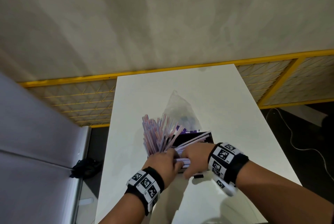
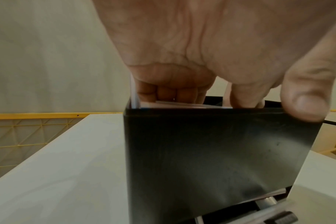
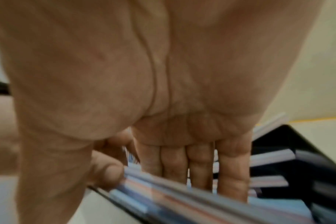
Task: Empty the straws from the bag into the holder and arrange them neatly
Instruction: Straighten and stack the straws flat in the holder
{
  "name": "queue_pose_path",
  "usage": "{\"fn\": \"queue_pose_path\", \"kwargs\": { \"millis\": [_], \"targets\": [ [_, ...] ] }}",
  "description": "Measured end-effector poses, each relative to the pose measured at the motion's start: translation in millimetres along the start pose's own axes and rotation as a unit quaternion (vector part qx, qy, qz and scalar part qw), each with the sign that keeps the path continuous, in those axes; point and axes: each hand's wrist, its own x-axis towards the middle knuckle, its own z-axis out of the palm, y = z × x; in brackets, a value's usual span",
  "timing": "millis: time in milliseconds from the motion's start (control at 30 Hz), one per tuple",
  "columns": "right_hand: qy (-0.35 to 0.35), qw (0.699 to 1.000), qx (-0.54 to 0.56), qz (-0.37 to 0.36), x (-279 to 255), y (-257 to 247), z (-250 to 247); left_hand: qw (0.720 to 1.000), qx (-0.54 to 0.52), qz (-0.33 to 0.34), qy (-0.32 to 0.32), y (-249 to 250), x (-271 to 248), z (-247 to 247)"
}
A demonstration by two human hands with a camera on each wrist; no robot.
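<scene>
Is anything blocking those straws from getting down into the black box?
Nothing separate blocks them. Both hands are already on the straws at the black holder. The clear bag lies behind it on the table, out of the way.

Both forearms reach forward — left hand (image 1: pixel 163 162) and right hand (image 1: pixel 196 157) side by side, fingers (image 3: pixel 201 163) curled downward.

white table (image 1: pixel 235 97) carries black straw holder (image 2: pixel 211 151), clear plastic bag (image 1: pixel 178 108) just behind it.
</scene>
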Motion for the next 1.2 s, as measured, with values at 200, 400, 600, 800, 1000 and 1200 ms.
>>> {"fn": "queue_pose_path", "kwargs": {
  "millis": [200,400,600,800,1000,1200],
  "targets": [
    [-0.055,0.998,-0.021,0.028,13.9,-3.5,10.9,0.999,-0.048,-0.009,-0.002,3.2,-5.3,-2.4],
    [-0.094,0.993,-0.057,0.05,27.9,-1.0,1.8,0.998,0.041,-0.045,-0.008,-3.3,-11.4,2.8],
    [-0.138,0.989,-0.015,0.048,30.4,-2.5,-10.5,0.999,0.011,-0.027,-0.038,-4.7,-8.7,5.5],
    [-0.149,0.987,-0.001,0.056,26.7,-0.1,-18.8,0.998,0.022,-0.022,-0.057,-4.4,-7.1,4.5],
    [-0.15,0.987,0.004,0.063,29.0,-0.6,-17.8,0.997,0.056,-0.023,-0.056,-5.9,-5.9,6.4],
    [-0.156,0.986,-0.017,0.057,24.7,-2.1,-19.6,0.987,0.135,0.031,-0.086,-4.9,-3.9,3.6]
  ]
}}
